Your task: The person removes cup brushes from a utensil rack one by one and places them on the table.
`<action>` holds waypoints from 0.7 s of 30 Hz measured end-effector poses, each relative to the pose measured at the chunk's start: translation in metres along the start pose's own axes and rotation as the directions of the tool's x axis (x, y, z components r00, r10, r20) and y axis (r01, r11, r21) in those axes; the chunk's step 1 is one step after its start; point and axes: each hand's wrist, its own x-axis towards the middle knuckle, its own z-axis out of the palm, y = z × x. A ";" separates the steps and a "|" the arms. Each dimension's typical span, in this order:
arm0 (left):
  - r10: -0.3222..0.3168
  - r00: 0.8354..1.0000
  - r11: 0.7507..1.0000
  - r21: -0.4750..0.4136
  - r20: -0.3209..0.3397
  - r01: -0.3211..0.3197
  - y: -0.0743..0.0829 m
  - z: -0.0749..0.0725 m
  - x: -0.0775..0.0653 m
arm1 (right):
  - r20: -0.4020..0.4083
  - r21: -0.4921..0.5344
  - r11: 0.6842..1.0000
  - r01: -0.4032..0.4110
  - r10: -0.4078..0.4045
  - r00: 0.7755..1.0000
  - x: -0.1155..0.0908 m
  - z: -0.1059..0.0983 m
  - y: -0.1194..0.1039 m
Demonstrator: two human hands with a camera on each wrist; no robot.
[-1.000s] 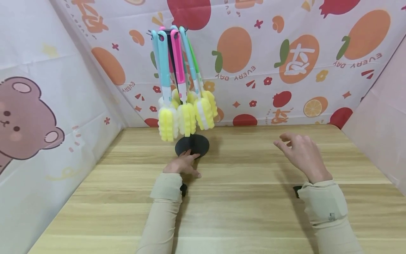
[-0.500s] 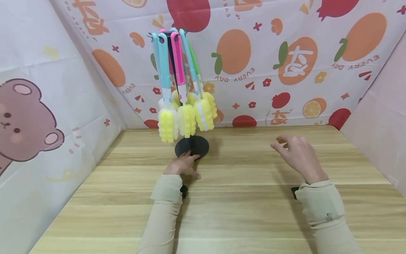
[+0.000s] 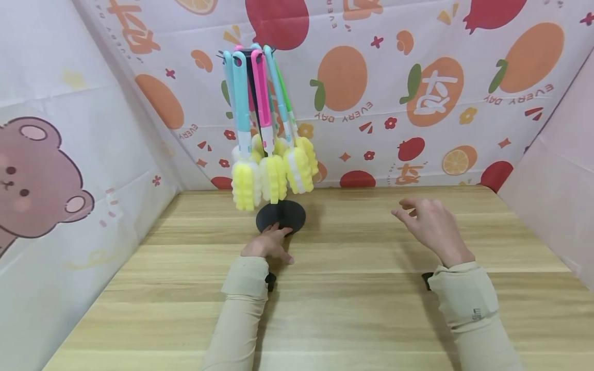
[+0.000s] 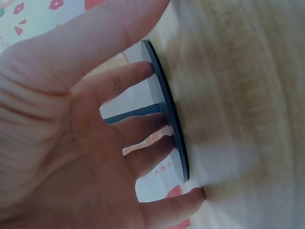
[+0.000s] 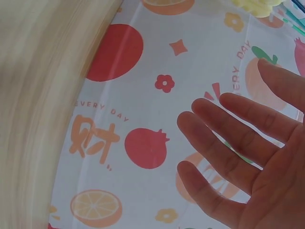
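A black stand with a round base (image 3: 294, 215) stands toward the back of the table, left of the middle. Several sponge bottle brushes hang around its top by their blue, pink and green handles (image 3: 241, 98), the yellow-and-white sponge heads (image 3: 274, 178) pointing down. My left hand (image 3: 265, 244) is at the front of the base; in the left wrist view its spread fingertips rest on the base's edge (image 4: 172, 117). Off to the right, my right hand (image 3: 435, 229) hovers over the table with fingers loosely bent, holding nothing. The right wrist view also shows its fingers (image 5: 228, 148) apart.
The wood-grain table (image 3: 352, 309) reaches back to a fruit-print cloth (image 3: 390, 72). A white cloth with a bear print (image 3: 42, 175) forms the left side, and a pale panel (image 3: 566, 206) the right. Black wrist-camera pieces (image 3: 271, 281) stick out at both cuffs.
The right hand has drifted slightly left. The left hand stays on the base, and the whole scene shifts a little downward in the head view.
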 end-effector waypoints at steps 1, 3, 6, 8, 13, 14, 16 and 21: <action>0.004 1.000 1.000 0.006 0.001 -0.004 0.001 0.000 0.000 | -0.003 0.000 1.000 0.002 -0.002 1.000 0.001 0.000 -0.001; 0.005 1.000 1.000 0.014 0.005 -0.005 0.001 0.000 0.000 | -0.004 0.000 1.000 0.004 -0.004 1.000 0.003 0.000 -0.003; 0.000 1.000 1.000 0.022 0.007 0.000 0.002 0.000 -0.001 | -0.013 0.009 1.000 0.004 -0.004 1.000 0.006 0.000 -0.007; -0.002 1.000 1.000 0.023 0.007 0.002 0.002 0.001 -0.001 | -0.038 0.017 1.000 0.005 -0.005 0.999 0.008 0.000 -0.010; 0.003 1.000 0.999 0.034 0.000 -0.003 0.001 0.000 0.000 | -0.168 0.024 0.999 0.042 -0.037 0.985 0.012 0.004 -0.017; 0.003 1.000 0.999 0.037 0.000 -0.003 0.001 0.000 0.000 | -0.195 0.023 0.998 0.055 -0.050 0.979 0.013 0.005 -0.018; 0.003 1.000 0.999 0.036 0.000 -0.003 0.001 0.000 0.000 | -0.235 0.025 0.997 0.072 -0.065 0.970 0.015 0.006 -0.021; 0.004 1.000 1.000 0.010 0.004 -0.004 0.001 0.001 0.000 | -0.253 0.033 0.996 0.087 -0.076 0.965 0.019 0.006 -0.026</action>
